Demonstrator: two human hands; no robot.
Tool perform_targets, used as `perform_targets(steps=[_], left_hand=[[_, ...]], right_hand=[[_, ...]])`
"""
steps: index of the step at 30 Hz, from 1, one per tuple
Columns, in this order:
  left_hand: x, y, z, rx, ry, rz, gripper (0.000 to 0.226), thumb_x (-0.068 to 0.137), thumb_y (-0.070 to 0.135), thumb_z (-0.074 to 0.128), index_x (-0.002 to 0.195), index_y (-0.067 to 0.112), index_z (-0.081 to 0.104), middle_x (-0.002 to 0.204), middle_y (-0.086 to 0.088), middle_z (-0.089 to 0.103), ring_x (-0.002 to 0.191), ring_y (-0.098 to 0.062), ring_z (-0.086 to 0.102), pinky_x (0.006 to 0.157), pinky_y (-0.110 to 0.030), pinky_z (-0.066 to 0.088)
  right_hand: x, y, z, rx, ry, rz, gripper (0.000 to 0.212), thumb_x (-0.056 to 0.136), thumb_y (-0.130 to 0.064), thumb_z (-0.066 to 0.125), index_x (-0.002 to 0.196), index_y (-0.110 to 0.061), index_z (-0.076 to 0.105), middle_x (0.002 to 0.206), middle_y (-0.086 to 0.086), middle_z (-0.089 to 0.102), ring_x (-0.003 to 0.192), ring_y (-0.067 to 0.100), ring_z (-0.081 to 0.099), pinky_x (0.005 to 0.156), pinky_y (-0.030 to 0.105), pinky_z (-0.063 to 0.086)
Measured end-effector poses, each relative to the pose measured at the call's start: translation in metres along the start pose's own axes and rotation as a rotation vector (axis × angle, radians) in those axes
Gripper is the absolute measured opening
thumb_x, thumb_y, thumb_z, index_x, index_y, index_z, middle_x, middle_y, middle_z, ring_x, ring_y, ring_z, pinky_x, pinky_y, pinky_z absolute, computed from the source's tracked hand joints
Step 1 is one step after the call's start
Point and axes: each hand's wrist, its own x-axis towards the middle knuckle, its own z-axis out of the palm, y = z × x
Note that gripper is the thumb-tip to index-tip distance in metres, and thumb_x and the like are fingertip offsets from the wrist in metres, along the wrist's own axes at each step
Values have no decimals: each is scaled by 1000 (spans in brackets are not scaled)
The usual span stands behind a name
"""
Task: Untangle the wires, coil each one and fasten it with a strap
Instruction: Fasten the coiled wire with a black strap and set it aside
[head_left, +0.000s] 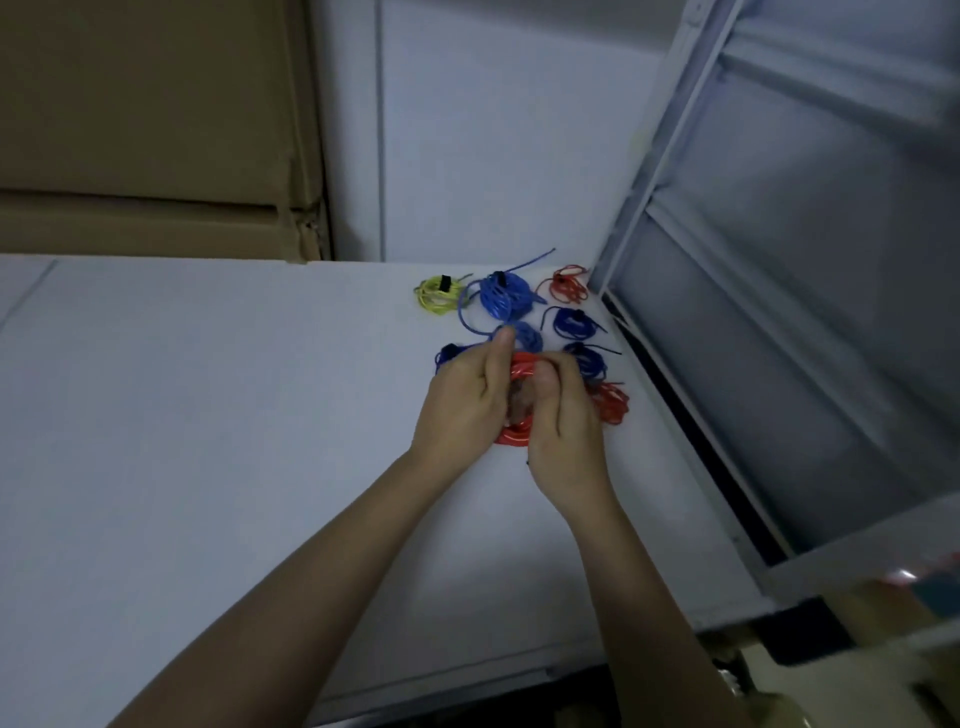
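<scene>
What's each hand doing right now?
Left hand: grip closed on the red wire coil.
Right hand: grip closed on the same coil.

Two bare forearms rise from the lower frame; the left hand (464, 400) and right hand (563, 415) meet at centre, fingers curled together.

Both hands meet over the table (208, 415), left hand (462, 402) and right hand (566, 415) gripping one wire coil (517, 431) between them. Strapped coils (504, 296) lie on the table just behind the hands. Metal frame (727, 260) stands to the right, cardboard boxes (145, 130) behind left.
</scene>
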Motion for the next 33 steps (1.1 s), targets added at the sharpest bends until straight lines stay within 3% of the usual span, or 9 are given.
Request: perform_targets(steps=[3,6,8,10,13,17,25,29,33], left_hand=[[-7,4,15,-97,-162,-51,55,101,37,30,75,-1,59,67,-13,61,61,-15,55,61,-26,43],[-13,5,20,-110,-319,-113,50,95,49,27,71,17,57,63,8,58,60,-4,53,64,-20,44],[-15,-1,18,15,-308,-141,51,94,53,28,74,17,58,66,8,58,63,-7,55,65,-23,45],[-15,-11,15,250,-274,-72,38,100,40,38,79,16,59,74,4,61,72,-14,57,69,-29,44],[-22,-28,22,473,-425,79,19,94,34,56,96,20,68,97,2,64,92,-19,55,79,-31,44],[-31,-26,41,637,-561,86,34,85,48,63,111,27,65,114,4,57,112,-17,45,91,-32,42],[-39,-26,1,712,-470,-22,27,85,36,68,109,25,63,116,6,55,106,-16,52,84,-30,46],[-36,-28,-5,622,-487,0,23,82,19,71,105,16,67,107,-3,62,96,-22,59,83,-28,46],[-37,-27,-1,558,-494,-39,25,79,18,76,102,17,67,99,-1,63,85,-14,59,74,-14,44]], right_hand=[[-7,11,-20,-43,-2,-25,17,97,-21,33,103,-22,49,92,-22,55,85,-17,53,72,1,36],[-13,18,-43,-82,3,7,16,95,-25,34,101,-31,48,90,-21,53,85,-15,53,72,2,38],[-17,26,-64,-116,32,69,16,97,-27,34,102,-28,49,89,-20,53,82,-16,52,68,3,39],[-19,36,-85,-161,48,142,14,102,-24,35,102,-26,49,87,-17,53,79,-16,51,67,7,40],[-22,49,-103,-226,17,209,18,103,-22,34,97,-22,51,74,-8,51,67,2,50,65,24,40],[-21,58,-112,-212,-33,246,21,103,-25,33,94,-21,52,70,-3,51,65,9,49,65,27,40],[-20,60,-96,-154,-222,237,25,103,-26,35,87,-39,49,65,-10,50,62,-8,51,60,7,36],[-19,60,-91,-98,-299,263,21,103,-28,33,109,-29,54,83,-18,54,79,-7,52,68,6,39],[-7,47,-68,-86,-393,197,17,103,-21,36,100,-26,53,87,-18,55,81,-6,52,70,4,39]])
